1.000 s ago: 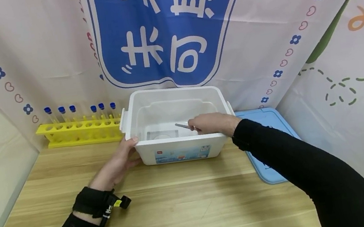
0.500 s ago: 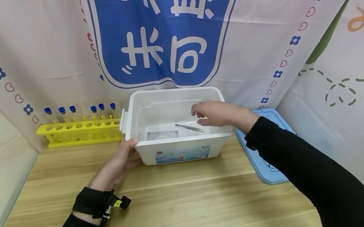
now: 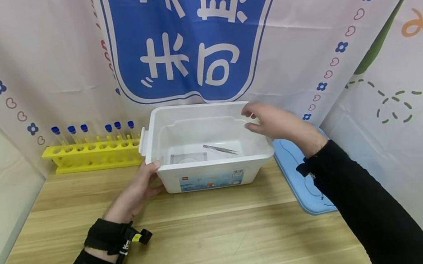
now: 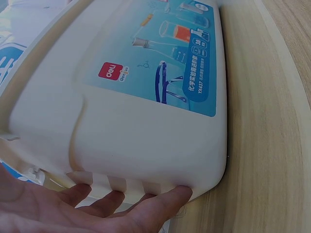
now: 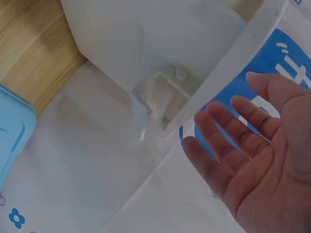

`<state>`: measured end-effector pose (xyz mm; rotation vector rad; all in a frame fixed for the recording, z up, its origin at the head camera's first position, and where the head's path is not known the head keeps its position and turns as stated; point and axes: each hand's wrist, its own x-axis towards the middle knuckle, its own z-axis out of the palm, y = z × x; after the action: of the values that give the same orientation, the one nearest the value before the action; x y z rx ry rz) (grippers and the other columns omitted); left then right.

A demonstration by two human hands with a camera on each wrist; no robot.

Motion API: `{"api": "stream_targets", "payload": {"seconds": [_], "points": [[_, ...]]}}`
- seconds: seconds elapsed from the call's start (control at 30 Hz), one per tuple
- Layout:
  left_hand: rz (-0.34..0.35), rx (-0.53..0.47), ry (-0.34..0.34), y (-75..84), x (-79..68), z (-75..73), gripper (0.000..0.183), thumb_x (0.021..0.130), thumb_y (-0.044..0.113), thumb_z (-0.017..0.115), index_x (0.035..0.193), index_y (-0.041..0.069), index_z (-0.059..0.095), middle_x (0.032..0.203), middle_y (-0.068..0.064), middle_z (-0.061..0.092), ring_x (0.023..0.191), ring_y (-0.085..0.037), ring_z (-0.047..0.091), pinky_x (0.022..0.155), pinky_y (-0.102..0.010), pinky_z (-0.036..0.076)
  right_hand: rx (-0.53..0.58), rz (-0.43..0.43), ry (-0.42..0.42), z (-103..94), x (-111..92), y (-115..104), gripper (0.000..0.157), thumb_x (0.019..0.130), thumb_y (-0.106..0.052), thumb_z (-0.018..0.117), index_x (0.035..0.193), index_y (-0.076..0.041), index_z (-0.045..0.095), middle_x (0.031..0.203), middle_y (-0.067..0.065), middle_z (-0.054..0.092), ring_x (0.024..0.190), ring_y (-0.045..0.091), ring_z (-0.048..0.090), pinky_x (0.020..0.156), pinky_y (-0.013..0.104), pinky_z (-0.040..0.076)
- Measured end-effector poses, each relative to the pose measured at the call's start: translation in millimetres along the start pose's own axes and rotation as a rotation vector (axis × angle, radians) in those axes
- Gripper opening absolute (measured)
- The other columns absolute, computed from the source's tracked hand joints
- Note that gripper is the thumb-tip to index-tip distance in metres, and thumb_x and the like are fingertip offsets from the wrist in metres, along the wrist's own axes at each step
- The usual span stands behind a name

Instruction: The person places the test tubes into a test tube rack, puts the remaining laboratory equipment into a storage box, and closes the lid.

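A white plastic box (image 3: 208, 163) stands against the back cloth, its blue printed label (image 3: 211, 180) facing me. My left hand (image 3: 138, 192) steadies the box's left end: the thumb lies at the front corner of the rim, and straight fingers (image 4: 160, 206) press the outer end wall in the left wrist view. Above the right rim hovers my right hand (image 3: 276, 123), holding nothing, its fingers (image 5: 226, 131) loosely spread in the right wrist view. Metal tweezers (image 3: 220, 149) lie slantwise on the box floor, beside a flat translucent grey piece (image 3: 187, 157).
Left of the box, a yellow rack (image 3: 97, 162) carries several blue-capped test tubes (image 3: 73, 132). A light blue lid (image 3: 306, 186) lies to the right, partly under my right forearm. The printed cloth (image 3: 267, 64) hangs close behind the box.
My right hand has let go of the tweezers inside the box, then risen and moved right to the box's right rim. The left hand stays in place.
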<state>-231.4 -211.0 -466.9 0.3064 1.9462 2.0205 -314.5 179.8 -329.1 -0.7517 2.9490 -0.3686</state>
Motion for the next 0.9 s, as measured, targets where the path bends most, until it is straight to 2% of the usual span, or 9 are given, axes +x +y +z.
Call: {"api": "stream_targets", "payload": {"seconds": [0.27, 0.43, 0.77, 0.9], "points": [[-0.002, 0.001, 0.003, -0.4, -1.1, 0.1, 0.082, 0.103, 0.050, 0.043, 0.167, 0.025, -0.002, 0.168, -0.018, 0.010, 0.155, -0.045, 0.008, 0.111, -0.078, 0.025, 0.158, 0.115, 0.114, -4.4, -21, 26, 0.048, 0.104, -0.025, 0.060, 0.146, -0.002, 0.051, 0.143, 0.020, 0.056, 0.132, 0.038, 0.053, 0.102, 0.056, 0.052], [-0.006, 0.002, 0.001, -0.9, -0.5, -0.3, 0.082, 0.103, 0.050, 0.042, 0.167, 0.024, -0.002, 0.168, -0.019, 0.010, 0.155, -0.044, 0.007, 0.111, -0.078, 0.025, 0.206, 0.196, 0.197, -0.8, -33, 43, 0.050, 0.104, -0.024, 0.059, 0.147, 0.000, 0.049, 0.145, 0.022, 0.053, 0.134, 0.041, 0.051, 0.104, 0.059, 0.050], [-0.008, 0.003, -0.007, 0.0, 0.4, 0.6, 0.082, 0.103, 0.050, 0.041, 0.166, 0.024, -0.004, 0.169, -0.019, 0.008, 0.155, -0.045, 0.003, 0.111, -0.079, 0.022, 0.201, 0.386, 0.338, 8.7, -57, 64, 0.049, 0.105, -0.025, 0.057, 0.147, 0.001, 0.048, 0.144, 0.026, 0.052, 0.132, 0.046, 0.050, 0.102, 0.061, 0.050], [-0.009, 0.008, -0.006, 1.1, 0.7, 0.7, 0.081, 0.103, 0.049, 0.041, 0.166, 0.025, -0.004, 0.169, -0.019, 0.008, 0.155, -0.046, 0.003, 0.111, -0.079, 0.022, 0.198, 0.466, 0.369, 13.6, -66, 73, 0.050, 0.104, -0.023, 0.058, 0.147, 0.003, 0.047, 0.144, 0.028, 0.052, 0.130, 0.047, 0.051, 0.101, 0.061, 0.051]]}}
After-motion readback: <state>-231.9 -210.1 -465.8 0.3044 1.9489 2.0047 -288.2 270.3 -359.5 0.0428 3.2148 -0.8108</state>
